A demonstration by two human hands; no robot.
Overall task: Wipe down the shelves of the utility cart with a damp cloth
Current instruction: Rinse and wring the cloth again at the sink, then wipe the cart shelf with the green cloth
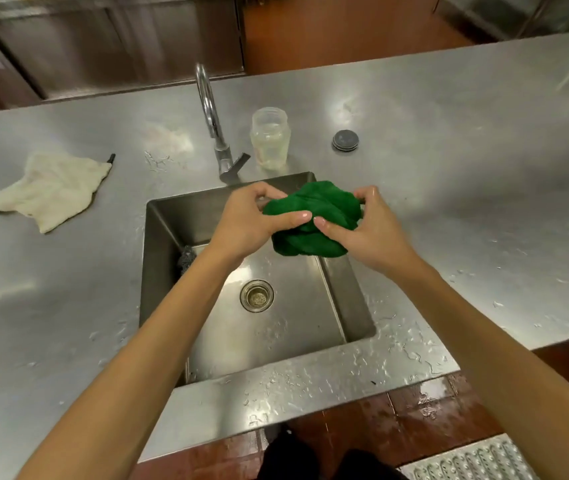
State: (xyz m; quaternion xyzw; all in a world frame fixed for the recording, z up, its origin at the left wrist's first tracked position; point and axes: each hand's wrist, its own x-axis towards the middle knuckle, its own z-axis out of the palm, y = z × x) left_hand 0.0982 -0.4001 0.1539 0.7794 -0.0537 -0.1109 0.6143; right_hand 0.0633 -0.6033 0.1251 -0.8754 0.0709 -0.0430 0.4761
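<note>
- Looking down from the head camera, both hands hold a bunched green cloth (312, 216) in the air above the back part of a steel sink (158, 258).
- The left hand (252, 220) grips the cloth's left side, thumb laid across the front and fingers curled over the top.
- The right hand (366, 226) grips the right side, thumb pressed into the fabric and fingers curled round the far edge.
- The two thumb tips nearly meet over the middle of the cloth.
- A round drain (256, 295) sits in the sink floor, below and nearer than the cloth; a grey scrubbing pad (186, 258) lies against the left wall of the basin.
- A curved tap (211, 116) rises behind the sink, and a clear plastic jar (270, 136) stands just to its right.
- A small round grey lid (345, 140) lies further right on the steel counter (466, 150).
- A crumpled white cloth (47, 190) lies on the counter well to the left.
- Water droplets speckle the counter around the sink.
</note>
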